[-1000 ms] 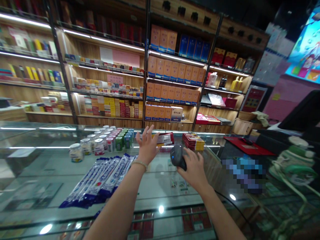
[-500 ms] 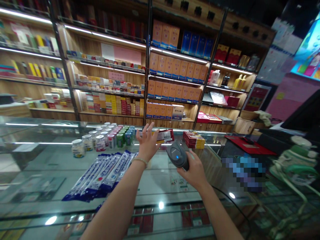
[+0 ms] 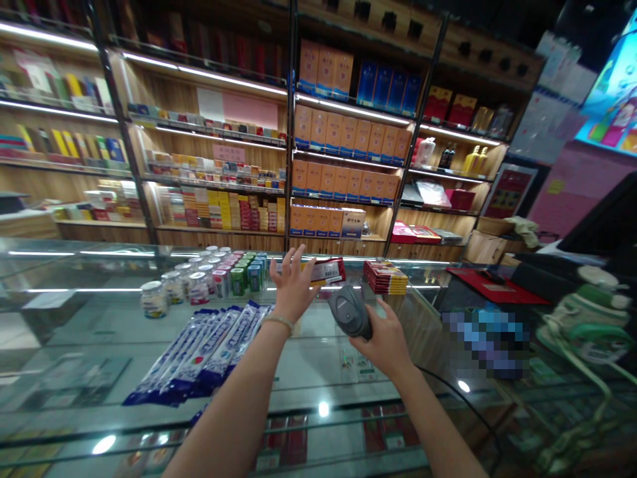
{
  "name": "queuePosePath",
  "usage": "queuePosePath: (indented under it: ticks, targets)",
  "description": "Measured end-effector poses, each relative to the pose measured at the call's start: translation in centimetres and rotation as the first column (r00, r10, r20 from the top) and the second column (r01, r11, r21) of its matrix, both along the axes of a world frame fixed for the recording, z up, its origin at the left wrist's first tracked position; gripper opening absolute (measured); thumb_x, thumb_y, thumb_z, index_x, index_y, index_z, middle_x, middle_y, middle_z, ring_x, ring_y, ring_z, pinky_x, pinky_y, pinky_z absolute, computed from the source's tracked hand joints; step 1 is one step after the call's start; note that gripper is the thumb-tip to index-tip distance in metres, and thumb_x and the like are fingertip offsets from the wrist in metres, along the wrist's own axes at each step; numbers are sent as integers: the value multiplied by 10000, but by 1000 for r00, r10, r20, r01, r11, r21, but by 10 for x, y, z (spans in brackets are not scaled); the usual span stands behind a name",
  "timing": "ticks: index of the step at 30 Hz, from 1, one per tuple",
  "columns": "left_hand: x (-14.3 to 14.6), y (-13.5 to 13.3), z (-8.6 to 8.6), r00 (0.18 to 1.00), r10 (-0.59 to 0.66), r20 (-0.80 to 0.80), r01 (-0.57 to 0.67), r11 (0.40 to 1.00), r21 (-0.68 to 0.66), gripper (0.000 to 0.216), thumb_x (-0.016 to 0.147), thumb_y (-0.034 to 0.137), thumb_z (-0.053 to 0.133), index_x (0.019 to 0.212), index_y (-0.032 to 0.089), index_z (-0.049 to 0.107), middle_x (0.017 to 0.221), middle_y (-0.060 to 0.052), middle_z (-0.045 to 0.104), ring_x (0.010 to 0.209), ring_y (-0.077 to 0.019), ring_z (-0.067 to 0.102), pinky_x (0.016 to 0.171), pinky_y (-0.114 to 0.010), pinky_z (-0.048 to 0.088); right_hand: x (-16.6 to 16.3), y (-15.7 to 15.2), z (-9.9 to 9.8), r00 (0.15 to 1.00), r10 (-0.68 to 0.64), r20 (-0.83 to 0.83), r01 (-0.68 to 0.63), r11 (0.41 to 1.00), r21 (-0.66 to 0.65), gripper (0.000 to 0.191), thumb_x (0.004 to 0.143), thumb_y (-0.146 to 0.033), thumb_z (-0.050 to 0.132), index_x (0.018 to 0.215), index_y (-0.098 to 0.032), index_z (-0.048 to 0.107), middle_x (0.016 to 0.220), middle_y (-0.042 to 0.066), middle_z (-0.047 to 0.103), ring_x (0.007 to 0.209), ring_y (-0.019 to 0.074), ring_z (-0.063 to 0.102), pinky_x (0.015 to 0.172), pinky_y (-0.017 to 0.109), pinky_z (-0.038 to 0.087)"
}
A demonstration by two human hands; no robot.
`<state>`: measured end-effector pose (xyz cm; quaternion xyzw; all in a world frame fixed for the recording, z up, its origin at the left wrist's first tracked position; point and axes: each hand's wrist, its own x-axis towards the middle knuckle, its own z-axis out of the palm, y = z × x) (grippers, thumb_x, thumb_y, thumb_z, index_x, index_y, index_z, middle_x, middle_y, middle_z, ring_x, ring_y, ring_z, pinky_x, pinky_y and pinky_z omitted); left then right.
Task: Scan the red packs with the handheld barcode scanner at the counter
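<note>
My left hand [image 3: 292, 287] grips a flat red and yellow packet [image 3: 327, 271], its barcode side turned towards me. Some of its fingers stick up, and they hide the packet's left part. In my right hand [image 3: 385, 335] is a grey barcode scanner [image 3: 350, 311], its head just below and right of the packet, apart from it. A stack of similar red and yellow packets [image 3: 385, 277] lies on the glass counter beyond the scanner. Left of my left forearm, several long blue and white packets [image 3: 209, 348] lie fanned out.
Rows of small jars and tubs [image 3: 196, 287] stand at the left on the glass counter [image 3: 313, 378]. The scanner's black cable [image 3: 462, 398] runs down to the right. A green bottle [image 3: 587, 318] with a strap and a red mat [image 3: 497, 285] are at the right. Stocked shelves [image 3: 343, 149] line the wall.
The blue light on the scanner has gone out. The scanner has shifted slightly to the left; my left hand and the packet have stayed nearly still.
</note>
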<state>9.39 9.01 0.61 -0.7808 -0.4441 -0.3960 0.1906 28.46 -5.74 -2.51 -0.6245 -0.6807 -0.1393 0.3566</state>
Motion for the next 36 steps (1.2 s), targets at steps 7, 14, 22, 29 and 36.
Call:
queuePosePath:
  ticks: [7, 14, 22, 29, 36]
  targets:
    - [1, -4, 3, 1000, -1, 9, 1, 1000, -2, 633, 746, 240, 831, 1349, 248, 641, 1674, -183, 371, 1557, -401, 299, 1245, -719, 94, 2, 3, 4, 998, -43, 51, 46, 997, -60, 232, 823, -321, 643, 1033, -241, 704, 948, 68, 793, 1067, 308, 722, 1291, 568, 231]
    - [-1, -2, 2, 1000, -7, 17, 7, 1000, 9, 627, 752, 242, 824, 1350, 249, 638, 1682, -184, 354, 1562, -395, 289, 1247, -718, 82, 0, 16, -8, 976, -111, 188, 116, 993, -16, 293, 854, -352, 689, 1087, -175, 700, 1637, 197, 424, 1580, 408, 255, 1255, 726, 122]
    - [0, 2, -1, 1000, 1, 18, -1, 1000, 16, 621, 765, 255, 823, 1357, 258, 635, 1679, -183, 361, 1558, -395, 296, 1247, -722, 75, -2, 20, -13, 958, -117, 264, 150, 983, -110, 312, 885, -397, 696, 1099, -170, 694, 1681, 201, 353, 1596, 426, 192, 1221, 796, 70]
    - [0, 1, 0, 1000, -10, 22, 9, 1000, 3, 606, 786, 312, 826, 1357, 237, 636, 1677, -196, 356, 1561, -401, 289, 1246, -731, 67, -2, 17, -10, 961, -29, 273, 102, 961, -256, 410, 913, -459, 662, 1198, -165, 680, 1697, 178, 329, 1599, 407, 207, 1213, 810, 54]
    - [0, -2, 3, 999, -2, 41, 2, 1000, 5, 606, 773, 259, 827, 1349, 252, 641, 1670, -175, 380, 1555, -392, 307, 1249, -726, 88, 1, 23, 12, 975, -54, 214, 136, 912, -387, 736, 980, -726, 449, 1397, -149, 636, 1703, 219, 280, 1612, 407, 177, 1232, 767, 46]
